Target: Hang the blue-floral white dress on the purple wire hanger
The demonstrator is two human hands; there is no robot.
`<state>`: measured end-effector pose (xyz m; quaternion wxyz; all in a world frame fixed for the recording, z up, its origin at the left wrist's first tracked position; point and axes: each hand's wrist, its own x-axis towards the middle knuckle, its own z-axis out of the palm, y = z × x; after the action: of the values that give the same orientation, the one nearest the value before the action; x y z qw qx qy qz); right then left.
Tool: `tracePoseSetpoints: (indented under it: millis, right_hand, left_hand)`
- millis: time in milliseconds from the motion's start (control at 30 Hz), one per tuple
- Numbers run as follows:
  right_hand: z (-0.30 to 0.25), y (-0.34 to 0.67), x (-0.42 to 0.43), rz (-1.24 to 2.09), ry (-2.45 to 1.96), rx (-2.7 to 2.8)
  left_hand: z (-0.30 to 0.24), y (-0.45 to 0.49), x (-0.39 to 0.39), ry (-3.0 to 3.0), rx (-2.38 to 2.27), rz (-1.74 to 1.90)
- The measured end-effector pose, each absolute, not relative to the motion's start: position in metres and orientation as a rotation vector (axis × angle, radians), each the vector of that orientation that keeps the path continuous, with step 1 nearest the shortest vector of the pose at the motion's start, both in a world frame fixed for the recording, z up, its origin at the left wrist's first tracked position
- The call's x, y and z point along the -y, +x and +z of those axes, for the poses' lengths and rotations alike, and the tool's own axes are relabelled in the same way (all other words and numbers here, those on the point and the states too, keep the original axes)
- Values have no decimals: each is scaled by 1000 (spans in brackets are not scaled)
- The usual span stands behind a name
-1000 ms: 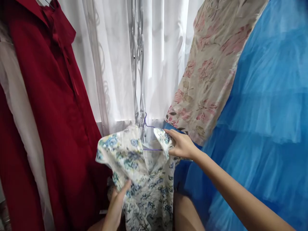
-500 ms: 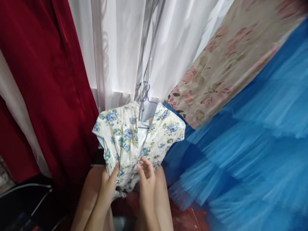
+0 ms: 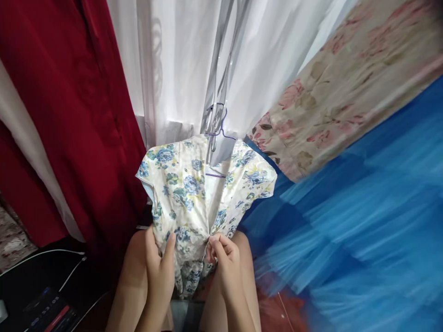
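Observation:
A small white dress with blue flowers (image 3: 188,184) hangs on a purple wire hanger (image 3: 221,131) in front of a white curtain (image 3: 194,64). My left hand (image 3: 159,272) grips the dress's lower left front, thumb and fingers closed on the cloth. My right hand (image 3: 224,258) pinches the front opening of the dress near its waist. Both hands sit low, just above my knees.
A dark red garment (image 3: 69,106) hangs at the left, a cream dress with pink flowers (image 3: 349,87) at the upper right, and a blue tulle skirt (image 3: 363,221) fills the right. A black device with a white cable (image 3: 44,304) lies at the lower left.
My right hand left the dress's shoulder and came down to the front opening. The left hand shifted on the lower cloth. The view tilted downward.

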<state>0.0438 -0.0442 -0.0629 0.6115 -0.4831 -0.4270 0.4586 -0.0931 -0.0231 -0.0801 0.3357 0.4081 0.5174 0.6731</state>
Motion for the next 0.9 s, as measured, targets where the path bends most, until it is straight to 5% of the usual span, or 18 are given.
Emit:
tracePoseSetpoints:
  millis: [100,200,567,900]
  right_hand:
    - [-63,49,46,1082,-1158,1044]
    - [-61,49,48,1111,-1150,1079]
    - [-75,66,35,1369,-868,639]
    - [-85,60,31,1438,-946,888]
  left_hand:
    - [-93,-83,26,1441,-1448,1904]
    - [-104,-62,32,1711,-1242,1542]
    - [-109,-33,27,1575,-1066,1592]
    - [-122,-47,20,1467,-1168,1632]
